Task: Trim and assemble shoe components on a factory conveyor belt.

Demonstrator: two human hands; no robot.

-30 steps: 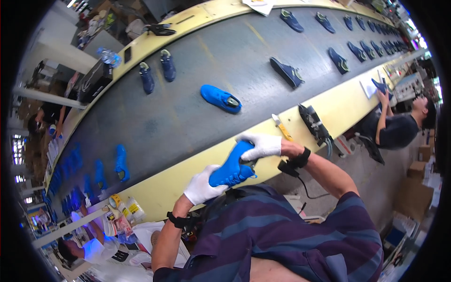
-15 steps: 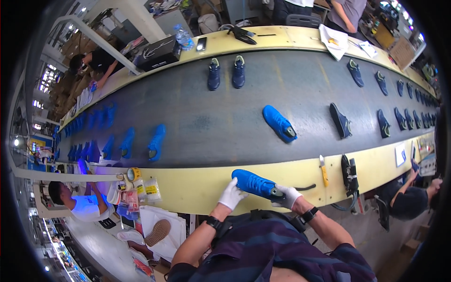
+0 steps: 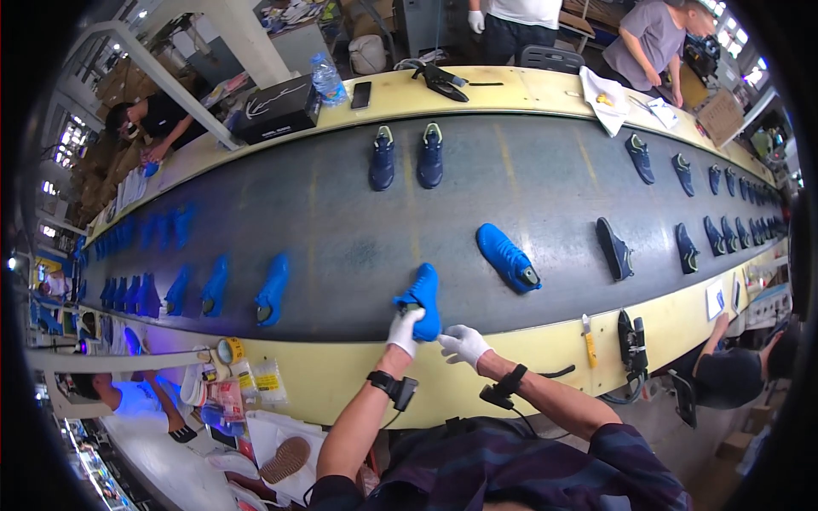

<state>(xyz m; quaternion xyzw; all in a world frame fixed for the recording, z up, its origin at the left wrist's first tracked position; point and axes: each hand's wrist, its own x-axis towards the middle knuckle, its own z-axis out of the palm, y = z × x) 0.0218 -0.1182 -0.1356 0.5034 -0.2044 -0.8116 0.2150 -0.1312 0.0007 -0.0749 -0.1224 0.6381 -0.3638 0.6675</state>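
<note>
A bright blue sneaker (image 3: pixel 425 294) stands at the near edge of the grey conveyor belt (image 3: pixel 358 230), toe pointing away from me. My left hand (image 3: pixel 404 332), in a white glove, is closed around its heel end. Just right of the heel, my white-gloved right hand (image 3: pixel 465 346) is open, its fingers reaching toward the shoe and seemingly holding nothing. A second blue sneaker (image 3: pixel 509 259) lies on the belt to the right. Farther off, a pair of navy sneakers stands side by side: one left (image 3: pixel 382 160), one right (image 3: pixel 431 157).
Rows of blue shoes (image 3: pixel 273 288) run left; navy shoes (image 3: pixel 615 249) run right. On the near ledge lie a yellow-handled cutter (image 3: pixel 590 342), a black tool (image 3: pixel 632 339) and yellow tape (image 3: pixel 230 350). A black shoebox (image 3: pixel 277 109) and bottle (image 3: pixel 327 81) stand across. Several people work around the line.
The blue sneaker went from both hands above the near ledge to the belt's edge, turning toe-away. My right hand let go of it; my left still grips it.
</note>
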